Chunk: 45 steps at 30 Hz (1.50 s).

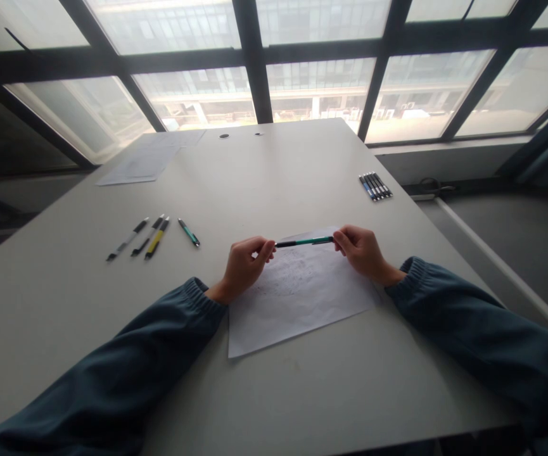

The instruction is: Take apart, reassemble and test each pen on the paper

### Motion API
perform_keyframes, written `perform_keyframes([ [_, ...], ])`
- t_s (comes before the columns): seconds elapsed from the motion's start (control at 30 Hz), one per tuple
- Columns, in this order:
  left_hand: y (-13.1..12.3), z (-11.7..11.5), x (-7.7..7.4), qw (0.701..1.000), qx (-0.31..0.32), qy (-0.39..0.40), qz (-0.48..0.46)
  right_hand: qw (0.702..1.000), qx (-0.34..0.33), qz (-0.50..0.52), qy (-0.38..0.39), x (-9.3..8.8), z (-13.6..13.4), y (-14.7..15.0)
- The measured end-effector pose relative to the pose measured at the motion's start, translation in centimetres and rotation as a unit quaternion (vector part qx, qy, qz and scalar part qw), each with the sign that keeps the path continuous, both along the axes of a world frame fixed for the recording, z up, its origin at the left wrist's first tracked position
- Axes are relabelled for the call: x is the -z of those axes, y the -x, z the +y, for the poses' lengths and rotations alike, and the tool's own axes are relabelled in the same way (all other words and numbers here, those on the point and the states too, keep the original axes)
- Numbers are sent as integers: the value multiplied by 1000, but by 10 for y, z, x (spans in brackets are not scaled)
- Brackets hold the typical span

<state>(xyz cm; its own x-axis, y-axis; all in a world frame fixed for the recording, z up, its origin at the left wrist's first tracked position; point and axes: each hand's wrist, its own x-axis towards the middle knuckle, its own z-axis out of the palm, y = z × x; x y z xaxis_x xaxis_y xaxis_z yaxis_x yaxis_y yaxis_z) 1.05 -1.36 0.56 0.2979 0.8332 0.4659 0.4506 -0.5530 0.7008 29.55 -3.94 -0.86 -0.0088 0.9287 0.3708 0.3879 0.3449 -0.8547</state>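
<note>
A green and black pen [305,242] is held level by its two ends above a sheet of paper. My left hand [248,263] pinches its black tip end, thumb against fingers. At the other end, by the clip, my right hand [362,252] pinches the pen in the same way. Below them lies the white paper [302,310], with dark scribbled marks near its middle and a slightly wrinkled surface. To the left of my left hand, a second green and black pen [189,233] rests on the table.
Farther left lie a yellow and black pen [158,239], a black and white pen [147,237] and a grey pen [127,240]. Several dark pens [375,187] sit in a row near the table's right edge. Papers [138,158] cover the far left corner of the white table [274,168].
</note>
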Motion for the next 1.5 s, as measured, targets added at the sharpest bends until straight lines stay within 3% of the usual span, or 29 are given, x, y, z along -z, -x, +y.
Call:
perform_keyframes([
  [1.5, 0, 0, 0, 999, 0, 24, 24, 1000, -14, -19, -14, 2, 2, 0],
])
